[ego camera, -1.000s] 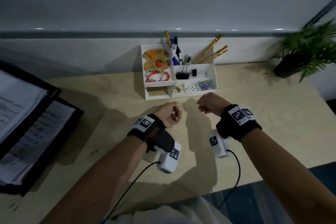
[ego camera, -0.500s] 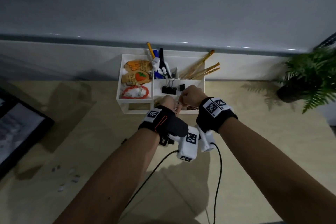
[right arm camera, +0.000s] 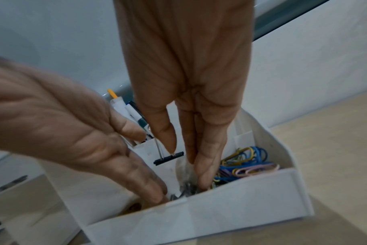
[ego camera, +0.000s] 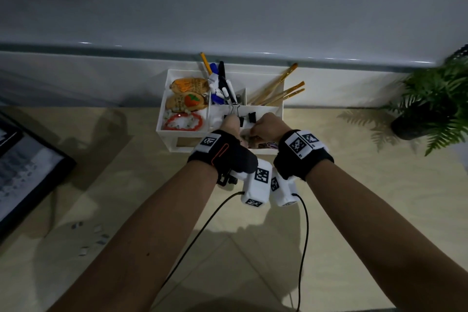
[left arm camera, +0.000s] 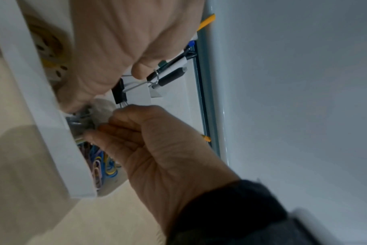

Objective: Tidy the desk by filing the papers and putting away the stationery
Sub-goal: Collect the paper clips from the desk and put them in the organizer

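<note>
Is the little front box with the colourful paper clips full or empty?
Not empty: colourful paper clips lie piled inside that front part of the white organizer, but below its rim.

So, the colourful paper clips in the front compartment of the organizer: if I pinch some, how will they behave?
The paper clips lie in a tangled heap, so several will probably lift together. They look like thin coated wire, likely light and somewhat slippery. The compartment's front wall should keep pushed clips from scattering.
</note>
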Demonstrator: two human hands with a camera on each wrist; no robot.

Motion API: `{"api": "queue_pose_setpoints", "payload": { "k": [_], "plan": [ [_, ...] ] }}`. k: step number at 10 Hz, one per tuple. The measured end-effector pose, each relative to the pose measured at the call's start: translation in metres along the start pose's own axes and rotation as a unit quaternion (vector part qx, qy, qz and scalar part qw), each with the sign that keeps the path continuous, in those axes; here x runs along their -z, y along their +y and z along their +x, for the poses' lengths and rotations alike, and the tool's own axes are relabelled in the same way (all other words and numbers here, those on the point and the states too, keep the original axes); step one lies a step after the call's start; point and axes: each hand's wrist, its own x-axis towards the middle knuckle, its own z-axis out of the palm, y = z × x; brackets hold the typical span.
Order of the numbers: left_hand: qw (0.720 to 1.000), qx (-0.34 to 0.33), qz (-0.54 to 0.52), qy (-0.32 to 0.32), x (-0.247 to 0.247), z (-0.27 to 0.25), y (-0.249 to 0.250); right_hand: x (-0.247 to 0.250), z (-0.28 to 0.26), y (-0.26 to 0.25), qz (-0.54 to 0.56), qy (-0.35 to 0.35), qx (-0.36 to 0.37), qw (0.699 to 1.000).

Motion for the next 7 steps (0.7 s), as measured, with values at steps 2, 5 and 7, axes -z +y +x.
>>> {"api": "queue_pose_setpoints", "payload": {
  "k": [2,5,7],
  "plan": [
    [0.994,-0.054,0.074,-0.063,0.019,-0.037,0.006,-0.006,-0.006,0.003,-0.022,0.041,0.022,0.999],
    [0.923,-0.191,0.331,-0.046,0.124,-0.073,-0.01,-0.07,-0.066,-0.014,0.147,0.16,0.099,0.971],
    [0.886,-0.255,0.386,0.043,0.257,-0.096,0.001,-0.155,-0.105,-0.074,0.095,0.071,0.163,0.98]
  ]
}}
